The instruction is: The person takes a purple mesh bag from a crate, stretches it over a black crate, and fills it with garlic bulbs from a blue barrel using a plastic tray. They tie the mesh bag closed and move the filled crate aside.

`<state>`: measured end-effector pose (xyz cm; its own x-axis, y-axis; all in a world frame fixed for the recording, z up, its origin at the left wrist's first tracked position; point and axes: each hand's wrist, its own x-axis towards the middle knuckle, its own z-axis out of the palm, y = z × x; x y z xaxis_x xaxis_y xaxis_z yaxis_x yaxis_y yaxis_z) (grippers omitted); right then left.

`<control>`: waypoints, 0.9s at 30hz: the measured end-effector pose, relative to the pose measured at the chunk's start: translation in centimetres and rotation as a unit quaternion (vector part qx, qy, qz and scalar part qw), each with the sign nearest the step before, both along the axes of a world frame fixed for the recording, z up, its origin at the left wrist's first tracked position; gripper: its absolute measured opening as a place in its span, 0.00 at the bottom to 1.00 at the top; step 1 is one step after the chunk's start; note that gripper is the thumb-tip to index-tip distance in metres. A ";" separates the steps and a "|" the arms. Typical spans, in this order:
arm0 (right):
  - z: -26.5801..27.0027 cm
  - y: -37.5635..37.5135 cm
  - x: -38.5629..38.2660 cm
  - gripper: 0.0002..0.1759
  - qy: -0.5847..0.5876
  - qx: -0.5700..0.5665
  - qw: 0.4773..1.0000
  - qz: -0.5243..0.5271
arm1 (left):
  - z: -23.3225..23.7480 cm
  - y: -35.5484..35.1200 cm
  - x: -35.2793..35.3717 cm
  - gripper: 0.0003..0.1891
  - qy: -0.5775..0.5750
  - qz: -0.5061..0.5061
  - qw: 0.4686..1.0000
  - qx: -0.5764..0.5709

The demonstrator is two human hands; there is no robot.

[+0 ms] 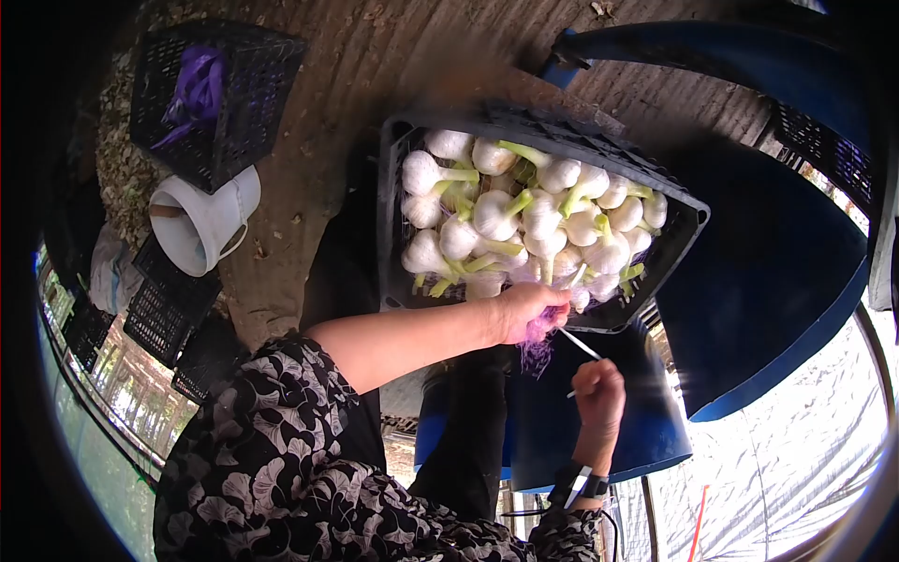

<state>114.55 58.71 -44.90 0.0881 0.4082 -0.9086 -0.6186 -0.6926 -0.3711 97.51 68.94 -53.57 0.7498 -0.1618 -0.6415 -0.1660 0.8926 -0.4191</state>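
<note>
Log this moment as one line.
left hand: gripping purple net at crate edge | right hand: pinching white strip | crate: full of garlic | nearby: white jug

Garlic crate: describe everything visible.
The crate is black latticed plastic, rectangular, open-topped, heaped with white garlic bulbs with cut green stems. Dirt ground lies beyond it, a blue barrel beside it. The left hand is at its near rim, holding purple strands; the right hand holds a white stalk just outside.
</note>
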 end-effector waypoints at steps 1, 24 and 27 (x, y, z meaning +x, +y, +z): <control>-0.4 1.7 0.4 0.16 -0.009 0.013 0.999 -0.043 | 0.0 -0.2 0.0 0.11 0.012 -0.023 0.997 0.079; -3.5 11.9 -2.7 0.13 -0.188 -0.017 0.981 0.048 | 0.6 -1.8 0.0 0.15 0.039 0.015 0.965 0.260; -2.5 14.4 -6.7 0.17 -0.323 0.005 0.896 0.303 | 1.1 -1.6 -0.1 0.17 0.080 -0.085 0.925 0.361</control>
